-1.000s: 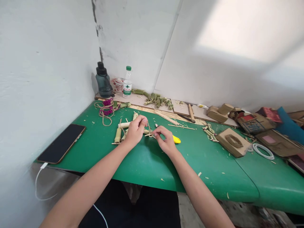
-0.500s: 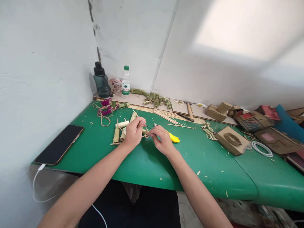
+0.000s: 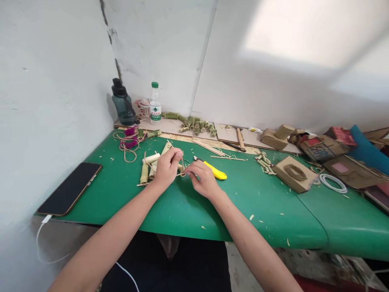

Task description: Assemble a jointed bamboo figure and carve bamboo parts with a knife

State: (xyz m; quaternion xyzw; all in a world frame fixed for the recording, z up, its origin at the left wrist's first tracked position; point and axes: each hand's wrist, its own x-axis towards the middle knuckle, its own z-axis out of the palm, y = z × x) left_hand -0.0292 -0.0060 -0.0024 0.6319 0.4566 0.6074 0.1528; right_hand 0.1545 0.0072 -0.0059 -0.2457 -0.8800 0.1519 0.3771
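Twine (image 3: pixel 182 174), one tan length: lay between the person's two hands, above the near-middle part of the green tabletop (image 3: pixel 194 219), its lower part bent into a small loop.

Left hand (image 3: pixel 166 168), one: fingers curled, thumb pressed down over them, closed on the twine, which showed beside the thumb.

Right hand (image 3: pixel 203 178), one: fingertips pinched together on the right side of the loop, palm turned down.

Bamboo sections (image 3: pixel 144 173), several, short and pale, with thin pegs at the ends: lay on the tabletop just beside and beyond the left hand, which partly hid them; whether it touched them could not be told.

Utility knife (image 3: pixel 216 170), yellow handle: lay flat just beyond the right hand.

Smartphone (image 3: pixel 71 188), dark screen: at the left edge, a white cable (image 3: pixel 38 237) plugged into its near end.

Tan cord (image 3: pixel 129 156), tangled with purple thread (image 3: pixel 130 142): far left.

Along the wall: dark flask (image 3: pixel 122 106); clear water bottle (image 3: pixel 155 107), green cap, upright; green bamboo offcuts (image 3: pixel 197 125), heaped; wooden-handled tool (image 3: pixel 240 138); thin sticks (image 3: pixel 209 147), in front.

Right side: cardboard block (image 3: pixel 282 174), bearing a brown oval piece (image 3: pixel 295 172); white coil (image 3: pixel 332 184), just beside it.
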